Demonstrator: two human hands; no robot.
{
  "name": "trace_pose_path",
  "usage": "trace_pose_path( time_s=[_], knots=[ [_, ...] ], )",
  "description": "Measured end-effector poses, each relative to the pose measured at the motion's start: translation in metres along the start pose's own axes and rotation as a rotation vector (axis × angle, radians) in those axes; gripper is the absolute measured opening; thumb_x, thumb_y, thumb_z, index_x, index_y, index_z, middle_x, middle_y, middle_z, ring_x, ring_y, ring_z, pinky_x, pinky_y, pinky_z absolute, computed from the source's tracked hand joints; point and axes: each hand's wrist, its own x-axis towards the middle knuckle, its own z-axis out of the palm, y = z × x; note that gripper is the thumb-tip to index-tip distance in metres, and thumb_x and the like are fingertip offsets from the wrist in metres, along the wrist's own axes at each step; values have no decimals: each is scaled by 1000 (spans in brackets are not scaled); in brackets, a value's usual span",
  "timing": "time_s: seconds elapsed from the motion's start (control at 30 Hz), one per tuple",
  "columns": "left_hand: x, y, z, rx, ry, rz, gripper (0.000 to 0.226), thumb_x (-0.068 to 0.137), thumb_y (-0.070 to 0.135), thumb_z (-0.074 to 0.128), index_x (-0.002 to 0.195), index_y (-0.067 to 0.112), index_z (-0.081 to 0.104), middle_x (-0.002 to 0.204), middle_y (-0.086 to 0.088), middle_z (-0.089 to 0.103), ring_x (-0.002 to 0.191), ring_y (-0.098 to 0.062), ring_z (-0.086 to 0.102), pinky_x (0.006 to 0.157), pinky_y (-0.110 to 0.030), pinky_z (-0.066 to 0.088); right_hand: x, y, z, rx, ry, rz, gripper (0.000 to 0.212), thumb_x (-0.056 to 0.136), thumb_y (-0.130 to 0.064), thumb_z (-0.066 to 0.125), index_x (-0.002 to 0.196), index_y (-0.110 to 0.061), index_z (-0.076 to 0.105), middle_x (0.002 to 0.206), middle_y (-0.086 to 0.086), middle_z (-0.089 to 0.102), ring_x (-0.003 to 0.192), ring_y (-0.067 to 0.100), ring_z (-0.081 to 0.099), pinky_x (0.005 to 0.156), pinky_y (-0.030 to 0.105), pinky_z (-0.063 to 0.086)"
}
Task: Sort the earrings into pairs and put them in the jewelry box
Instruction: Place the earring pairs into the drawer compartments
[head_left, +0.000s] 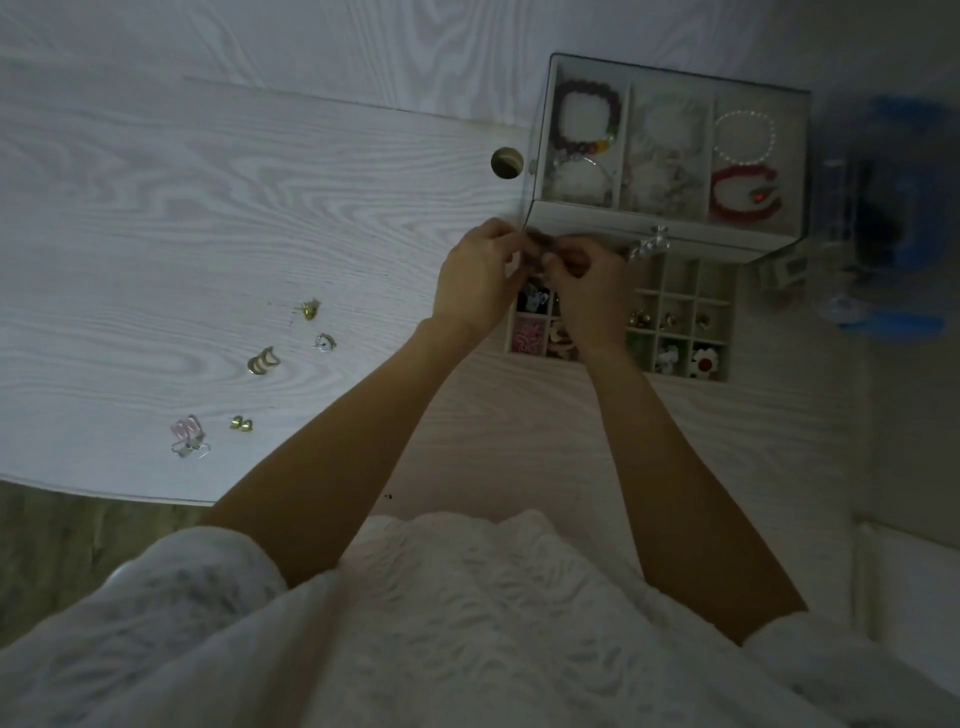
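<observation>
White textured fabric of the person's garment (441, 623) fills the bottom of the view, and from it both bare forearms are stretched forward over the pale wood-grain table (208, 208). Both hands are brought together above the left end of the jewelry box's open drawer (675, 291). The left hand (475, 283) and the right hand (587, 296) are held with fingers curled inward, tips nearly touching, and a small dark object (535, 247) appears to be pinched between them; it is too blurred to be named with certainty, though an earring is the likely reading.

The jewelry box (540, 130) stands at the far right of the table, with bracelets laid in its upper tray and a divided drawer pulled out below. Several drawer cells are already filled with small pieces. Well apart to the left, loose earrings remain on the table: a gold stud (310, 309), a silver piece (325, 342), a gold curved piece (263, 360), a pair of small gold studs (241, 424) and a pink and silver cluster (188, 436).

The step in hand is judged to be the seating of one item into a left-side cell. Next, a careful lowering into a free cell would be called for, then a reach left for the remaining earrings.
</observation>
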Motion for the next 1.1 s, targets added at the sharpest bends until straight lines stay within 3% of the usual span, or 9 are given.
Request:
trace_pose_path(
  time_s=[0.17,0.3,0.47,0.63,0.77,0.93,1.1],
  knots=[
    [-2,-5,-1,50,-6,21,18,82,19,66,99,12,69,99,-10,64,84,-23,61,63,-25,41,-5,7,-1,-227,-6,-196,17,90,-10,53,101,-7,66,96,10,70,88,19,62,76,25,46],
    [-5,-8,-3,58,-9,11,25,85,28,64,107,17,68,98,-9,70,83,-23,66,67,-30,49,-8,20,2,-622,-81,-433,25,86,-8,52,108,-8,66,110,7,68,111,31,50,93,36,39],
    [-11,-4,-16,74,-40,-21,28,89,32,59,114,21,65,105,-3,70,93,-20,63,74,-32,50,-13,12,-5,-575,-91,-450,25,89,-10,49,107,-9,66,109,6,69,110,28,50,94,34,38],
    [-63,-14,-55,96,56,8,20,89,32,58,103,22,67,93,4,71,83,-14,62,67,-24,44,-45,-12,-5,-510,-150,-576,22,89,-9,47,98,-8,67,97,7,69,102,28,53,90,36,40],
    [-116,-51,-89,103,129,-142,18,89,27,59,103,20,67,93,2,71,86,-17,64,71,-28,47,-72,-29,27,-499,-353,-691,20,86,-6,50,96,-7,68,94,8,68,94,28,56,83,37,45],
    [-164,-101,-119,200,194,-333,23,83,10,63,105,11,66,100,-11,69,93,-32,60,78,-34,46,-91,-52,84,-519,-643,-640,28,90,-5,51,115,-10,61,119,6,58,112,24,47,84,37,49],
    [-181,-139,-129,236,134,-470,37,82,14,63,118,7,59,118,-16,60,104,-36,53,87,-41,42,-94,-79,128,-553,-646,-731,31,89,-5,52,119,-10,59,119,8,58,111,26,47,90,36,46]
  ],
)
